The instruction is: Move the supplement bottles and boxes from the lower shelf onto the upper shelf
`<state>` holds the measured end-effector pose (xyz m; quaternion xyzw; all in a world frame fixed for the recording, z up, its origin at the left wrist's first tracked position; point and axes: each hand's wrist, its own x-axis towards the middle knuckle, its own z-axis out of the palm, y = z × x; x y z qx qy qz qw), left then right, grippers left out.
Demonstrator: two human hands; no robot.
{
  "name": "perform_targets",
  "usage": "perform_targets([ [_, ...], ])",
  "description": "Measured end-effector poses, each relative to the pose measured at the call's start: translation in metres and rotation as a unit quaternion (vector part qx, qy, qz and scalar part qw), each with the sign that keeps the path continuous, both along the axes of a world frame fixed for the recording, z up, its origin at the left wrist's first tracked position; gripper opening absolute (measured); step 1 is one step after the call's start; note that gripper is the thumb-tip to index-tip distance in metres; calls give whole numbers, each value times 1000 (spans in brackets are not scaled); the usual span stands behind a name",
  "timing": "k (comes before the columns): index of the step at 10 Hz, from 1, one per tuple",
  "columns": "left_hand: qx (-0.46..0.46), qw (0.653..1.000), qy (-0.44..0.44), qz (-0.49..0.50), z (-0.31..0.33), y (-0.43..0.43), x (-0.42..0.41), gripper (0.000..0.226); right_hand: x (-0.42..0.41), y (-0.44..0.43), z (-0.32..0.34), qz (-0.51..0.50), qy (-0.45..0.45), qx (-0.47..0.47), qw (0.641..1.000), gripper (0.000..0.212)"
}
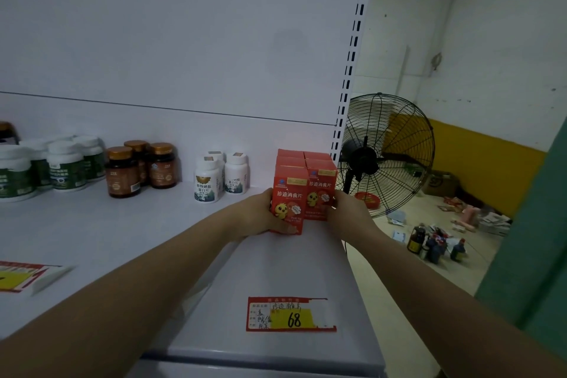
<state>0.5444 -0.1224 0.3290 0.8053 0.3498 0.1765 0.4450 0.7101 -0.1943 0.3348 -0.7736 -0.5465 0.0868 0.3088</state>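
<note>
Head view, left hand [254, 212] gripping front-left red box [290, 197], right hand [348, 212] clasping right red box [321, 190]

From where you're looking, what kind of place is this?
Probably a small shop or pharmacy: slotted retail shelving, a handwritten price tag marked 68, grouped supplement bottles and red boxes.
</note>
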Motion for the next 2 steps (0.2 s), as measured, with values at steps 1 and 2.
perform_targets([
  [1,16,999,28,16,-3,0,1,79,-2,-2,2,-3,-23,-36,999,28],
  [2,46,996,54,56,-5,2,2,88,-3,-5,7,-23,-43,-90,995,30],
])
